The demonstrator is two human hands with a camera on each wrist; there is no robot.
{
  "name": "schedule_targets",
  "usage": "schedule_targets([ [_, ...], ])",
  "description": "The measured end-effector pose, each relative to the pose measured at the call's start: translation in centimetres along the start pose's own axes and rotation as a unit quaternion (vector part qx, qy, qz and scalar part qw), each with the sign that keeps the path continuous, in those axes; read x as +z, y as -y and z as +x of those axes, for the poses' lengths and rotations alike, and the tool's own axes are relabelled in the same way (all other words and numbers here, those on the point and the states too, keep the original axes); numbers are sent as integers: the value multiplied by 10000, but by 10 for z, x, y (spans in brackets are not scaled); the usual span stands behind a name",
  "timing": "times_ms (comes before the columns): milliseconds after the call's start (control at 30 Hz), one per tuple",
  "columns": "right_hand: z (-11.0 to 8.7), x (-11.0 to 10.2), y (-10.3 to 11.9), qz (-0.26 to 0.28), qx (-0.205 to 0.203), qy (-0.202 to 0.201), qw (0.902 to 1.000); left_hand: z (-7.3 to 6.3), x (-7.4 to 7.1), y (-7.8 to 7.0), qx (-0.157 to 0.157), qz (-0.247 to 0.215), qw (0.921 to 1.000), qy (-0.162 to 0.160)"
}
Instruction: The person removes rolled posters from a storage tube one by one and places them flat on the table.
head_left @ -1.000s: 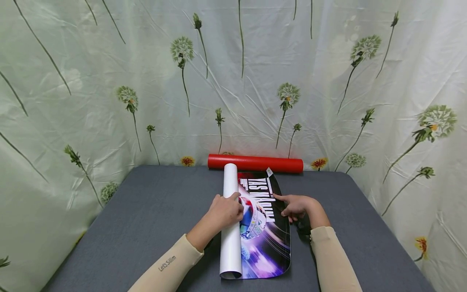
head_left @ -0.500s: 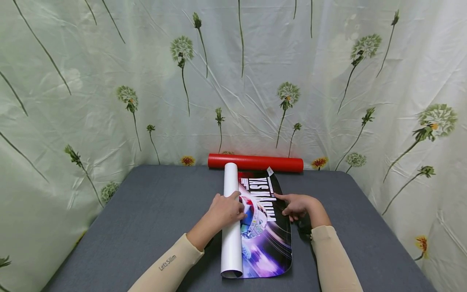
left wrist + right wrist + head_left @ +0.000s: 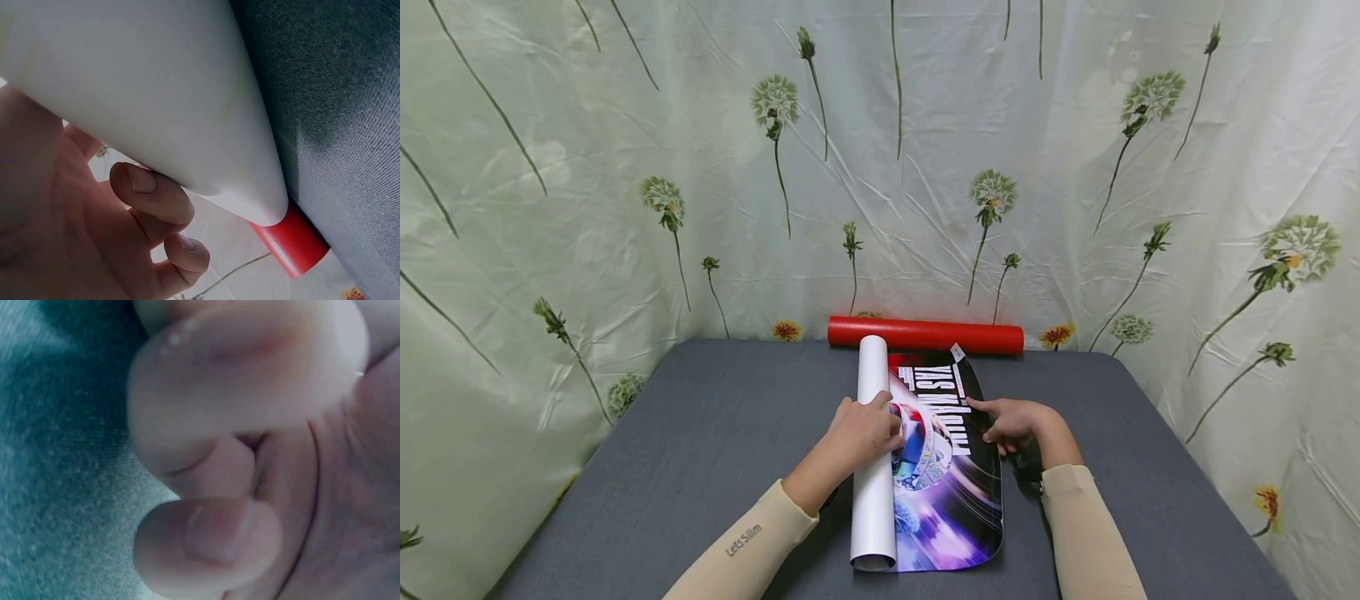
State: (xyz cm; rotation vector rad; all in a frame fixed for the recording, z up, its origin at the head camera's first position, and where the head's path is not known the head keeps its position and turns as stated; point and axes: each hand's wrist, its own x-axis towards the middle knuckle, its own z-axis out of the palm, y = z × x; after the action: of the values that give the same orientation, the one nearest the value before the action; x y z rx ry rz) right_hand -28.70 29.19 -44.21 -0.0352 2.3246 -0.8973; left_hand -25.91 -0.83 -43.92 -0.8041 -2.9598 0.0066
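A poster (image 3: pixel 936 508) lies lengthwise before me, partly rolled up. Its printed side shows purple light streaks and large white letters on black. The left part forms a white roll (image 3: pixel 874 517), open at the near end. My left hand (image 3: pixel 863 429) lies over the middle of this roll, fingers curled against it. In the left wrist view, fingertips (image 3: pixel 181 203) sit right along the roll's side. My right hand (image 3: pixel 1011 423) holds the poster's right edge, index finger and thumb over the printed face. Its other fingers (image 3: pixel 206 537) are curled, and the poster is hidden in the right wrist view.
A red tube (image 3: pixel 925 335) lies crosswise at the back of the grey table (image 3: pixel 737 417), just behind the poster's far end. A curtain (image 3: pixel 880 167) with dandelion prints hangs behind the table. A dark cable (image 3: pixel 1047 533) runs beside the right forearm.
The right hand and the poster's printed part have shifted slightly right. The white roll has drifted a touch left, so a little more print shows. The left hand stays almost in place.
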Motion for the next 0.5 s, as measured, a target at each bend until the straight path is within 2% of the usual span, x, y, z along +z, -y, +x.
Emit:
schedule_targets([
  [267,-1,-1,-1,-13,-21,-18,10000,-1,0,0,-14,-14,9998,-218],
  [500,-2,-1,-2,-100,-56,-30,9999,-1,-1,1,-89,14,9997,-210],
])
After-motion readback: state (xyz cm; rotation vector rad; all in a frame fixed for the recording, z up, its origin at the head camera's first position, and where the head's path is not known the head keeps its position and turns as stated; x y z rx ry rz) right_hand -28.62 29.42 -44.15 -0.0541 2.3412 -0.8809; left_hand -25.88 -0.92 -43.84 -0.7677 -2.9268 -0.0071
